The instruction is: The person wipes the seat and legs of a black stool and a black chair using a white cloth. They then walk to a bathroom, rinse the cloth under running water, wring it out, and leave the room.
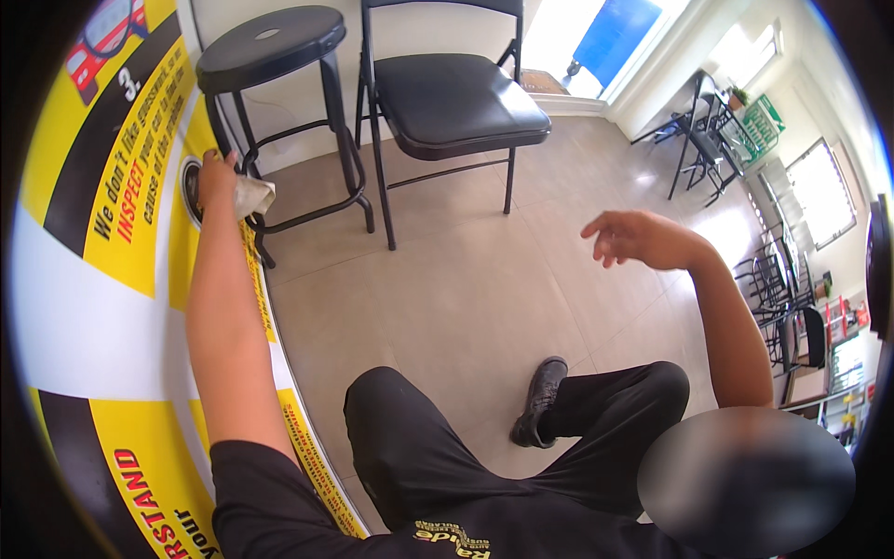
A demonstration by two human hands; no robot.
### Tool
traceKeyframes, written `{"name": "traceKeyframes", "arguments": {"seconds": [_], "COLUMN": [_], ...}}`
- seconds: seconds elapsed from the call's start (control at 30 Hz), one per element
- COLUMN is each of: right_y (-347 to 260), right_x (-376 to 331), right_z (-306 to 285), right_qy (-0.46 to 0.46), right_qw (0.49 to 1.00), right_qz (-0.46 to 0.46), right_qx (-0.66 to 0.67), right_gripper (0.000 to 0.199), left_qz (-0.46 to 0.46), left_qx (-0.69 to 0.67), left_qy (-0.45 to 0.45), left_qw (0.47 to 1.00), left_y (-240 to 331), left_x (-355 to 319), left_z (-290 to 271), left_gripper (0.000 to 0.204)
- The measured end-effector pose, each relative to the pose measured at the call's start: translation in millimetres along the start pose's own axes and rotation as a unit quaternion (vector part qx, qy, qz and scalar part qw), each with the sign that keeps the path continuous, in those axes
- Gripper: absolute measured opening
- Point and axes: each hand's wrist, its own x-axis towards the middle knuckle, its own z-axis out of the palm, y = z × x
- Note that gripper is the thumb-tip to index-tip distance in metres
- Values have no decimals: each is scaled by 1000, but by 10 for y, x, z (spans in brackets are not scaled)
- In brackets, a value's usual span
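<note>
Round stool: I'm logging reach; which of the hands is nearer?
Left. The left hand is beside the stool; the right hand is farther off, right of the folding chair.

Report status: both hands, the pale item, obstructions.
Left hand at round wall fitting, pale cloth or paper beside it, grip unclear. Right hand empty, open above floor. Black stool close by left hand.

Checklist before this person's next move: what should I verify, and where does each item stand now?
1. Left hand holding the pale cloth: ok, apparently; it sticks out beside the hand.
2. Left fingertips touching the printed panel: cannot tell from this angle.
3. Right hand free: ok, raised with loosely bent fingers.
4. Room around the left hand: not ok, stool close by.
5. Chair upright: ok.
</note>
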Motion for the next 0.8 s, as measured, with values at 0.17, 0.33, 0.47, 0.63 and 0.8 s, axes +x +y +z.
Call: {"name": "traceKeyframes", "arguments": {"seconds": [0.17,0.33,0.47,0.63,0.8], "right_y": [276,418,137,304,879], "right_x": [-286,174,836,1480,1729], "right_z": [382,816,1266,1685,1852], "right_qy": [-45,-20,147,133,159], "right_qw": [999,998,981,951,787], "right_qz": [-15,-63,-108,-115,84], "right_qx": [7,-21,66,253,590], "right_gripper": [38,52,79,78,67], "left_qz": [-11,-126,-79,32,239], "left_qx": [-141,-443,-516,-309,-153], "left_qy": [41,-357,-534,-598,-456], "left_qw": [989,813,665,738,844], "left_y": [-148,913,1816,2492,2755], "left_x": [-1043,-2781,-3421,-3535,-3038], "left_z": [598,812,341,-107,279], "left_gripper": [69,45,69,92,63]}}
